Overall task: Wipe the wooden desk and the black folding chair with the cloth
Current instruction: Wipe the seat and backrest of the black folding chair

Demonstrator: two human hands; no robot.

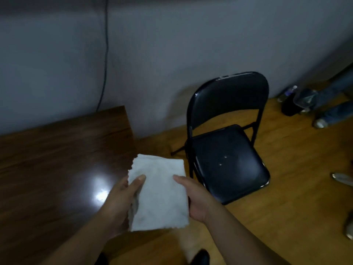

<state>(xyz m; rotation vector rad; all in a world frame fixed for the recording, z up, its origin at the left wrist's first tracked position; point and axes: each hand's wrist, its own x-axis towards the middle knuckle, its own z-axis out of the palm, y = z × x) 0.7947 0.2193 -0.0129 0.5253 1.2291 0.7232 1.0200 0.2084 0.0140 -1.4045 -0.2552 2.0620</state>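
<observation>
Between desk (pixel 57 159) and chair (pixel 227 159), left hand (pixel 122 199) and right hand (pixel 194 199) grip the cloth (pixel 158 192).

Dim and soft all over. Bright white glare on the desk (pixel 57 159), near its right edge. Faint sheen farther right on the chair (pixel 227 161) seat. Curved walls, blur toward the edges.
</observation>
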